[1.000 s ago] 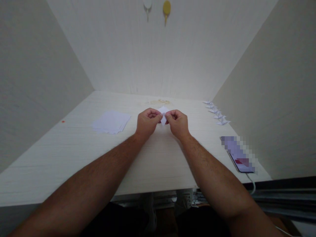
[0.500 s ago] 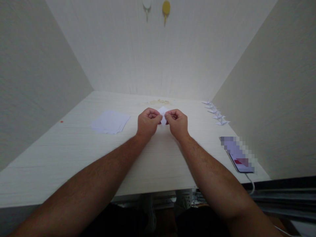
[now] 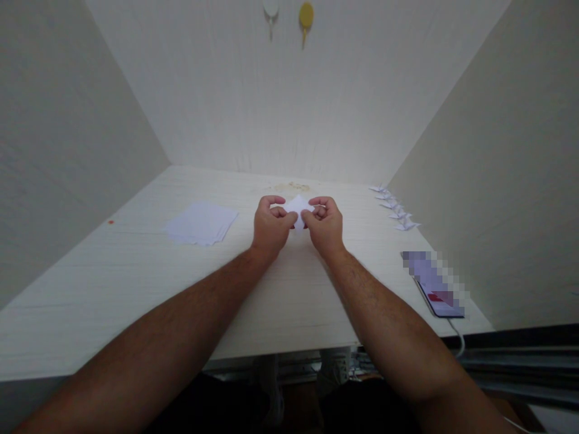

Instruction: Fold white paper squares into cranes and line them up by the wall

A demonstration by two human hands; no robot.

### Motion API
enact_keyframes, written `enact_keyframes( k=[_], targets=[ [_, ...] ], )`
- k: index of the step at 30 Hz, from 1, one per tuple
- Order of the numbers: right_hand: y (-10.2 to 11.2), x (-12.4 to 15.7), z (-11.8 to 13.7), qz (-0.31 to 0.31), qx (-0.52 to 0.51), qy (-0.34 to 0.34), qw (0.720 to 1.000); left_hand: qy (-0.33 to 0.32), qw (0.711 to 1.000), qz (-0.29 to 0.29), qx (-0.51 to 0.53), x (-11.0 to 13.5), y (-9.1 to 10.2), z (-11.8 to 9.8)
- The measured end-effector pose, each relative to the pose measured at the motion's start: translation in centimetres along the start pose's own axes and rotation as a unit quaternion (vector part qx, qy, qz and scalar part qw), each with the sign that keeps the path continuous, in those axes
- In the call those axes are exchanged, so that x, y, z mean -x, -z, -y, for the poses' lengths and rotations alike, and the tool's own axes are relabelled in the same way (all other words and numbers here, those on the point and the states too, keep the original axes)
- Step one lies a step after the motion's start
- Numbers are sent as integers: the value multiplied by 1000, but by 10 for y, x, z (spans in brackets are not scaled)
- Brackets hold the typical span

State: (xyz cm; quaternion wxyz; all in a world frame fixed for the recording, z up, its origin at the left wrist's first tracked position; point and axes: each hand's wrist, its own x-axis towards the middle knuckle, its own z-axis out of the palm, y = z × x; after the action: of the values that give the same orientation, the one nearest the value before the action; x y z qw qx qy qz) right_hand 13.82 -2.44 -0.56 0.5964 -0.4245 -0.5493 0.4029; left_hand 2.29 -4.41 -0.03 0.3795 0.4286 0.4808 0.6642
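Note:
A small folded piece of white paper (image 3: 298, 207) is held above the middle of the pale wooden table (image 3: 136, 277). My left hand (image 3: 270, 224) pinches its left side with curled fingers. My right hand (image 3: 324, 224) pinches its right side the same way. The two hands almost touch at the thumbs. Most of the paper is hidden behind my fingers.
A loose stack of white paper sheets (image 3: 201, 222) lies to the left. Several small folded paper figures (image 3: 394, 208) line the right wall. A phone (image 3: 435, 283) with a cable lies at the right near the front edge. Walls close in on three sides.
My fingers have shifted on the paper: the index fingers have lifted and spread a little, and more of the paper's upper part shows between the hands.

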Motion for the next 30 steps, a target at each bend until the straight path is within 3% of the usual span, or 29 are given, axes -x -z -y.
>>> enact_keyframes(
  k=[21, 30],
  targets=[
    [7, -4, 3, 41, -3, -21, 999, 18, 998, 49, 20, -4, 5, -1],
    [10, -2, -7, 34, 13, 32, 999, 18, 998, 62, 23, -7, 9, 5]
  ],
)
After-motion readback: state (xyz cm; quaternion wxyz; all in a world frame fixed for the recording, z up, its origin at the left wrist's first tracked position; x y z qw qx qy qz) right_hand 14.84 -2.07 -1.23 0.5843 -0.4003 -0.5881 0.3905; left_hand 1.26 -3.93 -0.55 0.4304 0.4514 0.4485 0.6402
